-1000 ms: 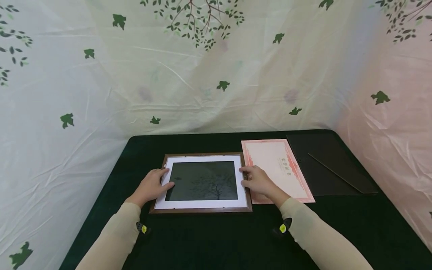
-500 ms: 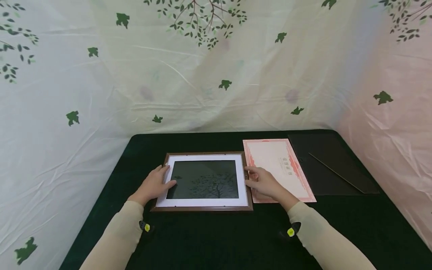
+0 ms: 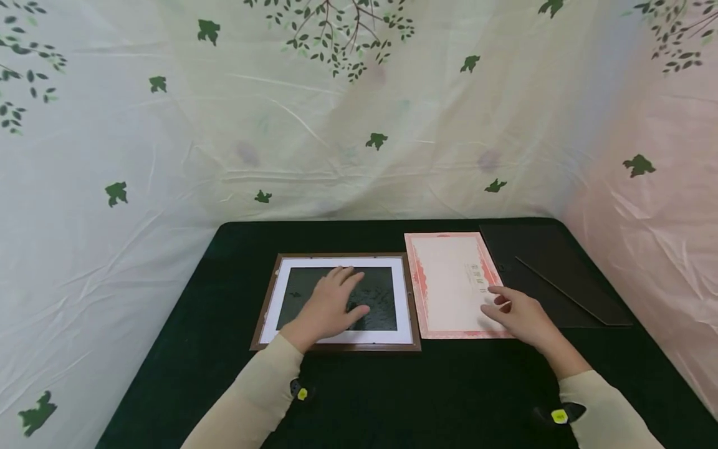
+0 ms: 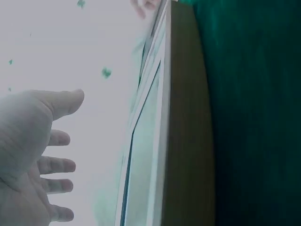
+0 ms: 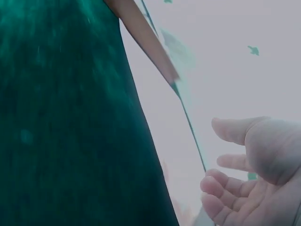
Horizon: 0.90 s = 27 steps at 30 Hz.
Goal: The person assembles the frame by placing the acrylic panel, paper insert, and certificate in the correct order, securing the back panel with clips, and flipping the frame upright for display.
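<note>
A brown-rimmed picture frame (image 3: 416, 312) lies flat, with a white mat around a dark, glossy middle. My left hand (image 3: 325, 308) is over its dark middle, fingers spread and holding nothing. In the left wrist view this hand (image 4: 26, 155) hovers above the frame (image 4: 188, 132), apart from it. To the frame's right lies a pink-bordered certificate sheet (image 3: 445, 274). Over the sheet's right edge is my right hand (image 3: 521, 319), fingers loosely bent with a gap to the thumb. The right wrist view shows nothing in this hand (image 5: 258, 174).
A dark flat panel (image 3: 533, 243) with a thin slanting edge lies at the back right, beside the certificate. Everything rests on a dark green tablecloth (image 3: 437, 399). Patterned curtains (image 3: 314, 162) close off the back and sides.
My left hand has left the frame's left side and moved right over its middle. My right hand has let go of the frame's right side and moved right across the certificate.
</note>
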Tool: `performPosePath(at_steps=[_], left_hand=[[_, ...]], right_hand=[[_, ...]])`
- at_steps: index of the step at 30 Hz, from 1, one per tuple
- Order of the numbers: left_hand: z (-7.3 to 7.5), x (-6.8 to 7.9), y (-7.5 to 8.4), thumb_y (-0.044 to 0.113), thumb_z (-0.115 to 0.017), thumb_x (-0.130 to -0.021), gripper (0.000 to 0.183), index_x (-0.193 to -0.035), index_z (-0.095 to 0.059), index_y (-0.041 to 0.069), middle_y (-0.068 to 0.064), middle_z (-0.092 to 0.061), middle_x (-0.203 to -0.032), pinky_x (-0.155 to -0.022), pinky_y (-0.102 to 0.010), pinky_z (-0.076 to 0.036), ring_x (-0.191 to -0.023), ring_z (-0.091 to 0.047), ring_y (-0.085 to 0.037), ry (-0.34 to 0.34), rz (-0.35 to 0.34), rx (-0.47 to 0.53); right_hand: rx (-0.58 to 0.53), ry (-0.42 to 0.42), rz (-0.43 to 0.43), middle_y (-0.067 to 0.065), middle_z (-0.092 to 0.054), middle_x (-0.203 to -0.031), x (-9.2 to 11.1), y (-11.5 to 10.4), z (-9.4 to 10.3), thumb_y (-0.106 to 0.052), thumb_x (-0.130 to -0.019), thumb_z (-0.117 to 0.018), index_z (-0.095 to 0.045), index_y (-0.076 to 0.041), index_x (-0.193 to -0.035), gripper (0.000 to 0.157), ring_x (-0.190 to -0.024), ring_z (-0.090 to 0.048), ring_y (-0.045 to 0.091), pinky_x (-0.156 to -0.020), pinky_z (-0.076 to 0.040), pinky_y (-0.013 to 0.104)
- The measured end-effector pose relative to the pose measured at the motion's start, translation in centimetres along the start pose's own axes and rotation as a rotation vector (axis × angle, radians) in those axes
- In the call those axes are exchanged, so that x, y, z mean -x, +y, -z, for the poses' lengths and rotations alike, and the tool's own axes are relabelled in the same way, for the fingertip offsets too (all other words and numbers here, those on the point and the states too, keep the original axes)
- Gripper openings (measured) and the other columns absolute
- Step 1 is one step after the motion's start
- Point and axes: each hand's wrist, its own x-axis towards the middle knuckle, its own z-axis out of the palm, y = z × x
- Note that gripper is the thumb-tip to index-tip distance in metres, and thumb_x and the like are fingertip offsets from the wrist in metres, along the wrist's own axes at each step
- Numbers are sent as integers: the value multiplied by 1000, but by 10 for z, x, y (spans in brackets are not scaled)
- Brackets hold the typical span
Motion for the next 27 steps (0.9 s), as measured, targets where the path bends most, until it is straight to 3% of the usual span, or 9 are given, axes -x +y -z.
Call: performPosePath(at_steps=[4, 9, 15, 21, 27], left_hand=[[-14, -15, 34, 50, -58, -92, 68, -146, -41, 13, -14, -34, -151, -107, -58, -28, -141, -26, -34, -29, -90, -22], [-37, -28, 68, 53, -58, -91, 68, -146, -42, 16, -11, -36, -151, -107, -59, -29, -141, -26, -32, -69, -168, -104], [-60, -37, 99, 59, -52, -92, 68, -146, -41, 20, -8, -36, -151, -108, -59, -26, -143, -23, -29, -127, -244, -210], [-72, -39, 114, 61, -50, -91, 65, -144, -43, 23, -6, -42, -147, -109, -58, -26, -143, -25, -28, -184, -250, -286], [-82, -37, 115, 60, -51, -92, 60, -140, -47, 24, -7, -45, -144, -109, -59, -25, -142, -26, -28, -196, -237, -263]], right_hand=[[51, 25, -99, 18, -58, -106, 15, 16, 11, -51, -89, -62, -42, 1, -139, 75, -84, -53, 26, -64, -47, 33], [93, -11, -196, 22, -60, -100, 29, 32, 18, -54, -89, -61, -39, 3, -140, 80, -76, -54, 24, -59, -47, 34], [128, 12, -210, 26, -64, -101, 37, 38, 20, -56, -88, -61, -42, 4, -138, 80, -77, -59, 25, -62, -49, 40], [103, 41, -194, 21, -66, -98, 40, 33, 13, -52, -88, -64, -44, 4, -136, 77, -74, -59, 22, -62, -49, 39], [60, 46, -231, 21, -65, -100, 41, 31, 10, -48, -89, -65, -44, 4, -136, 73, -75, -57, 22, -61, -48, 37]])
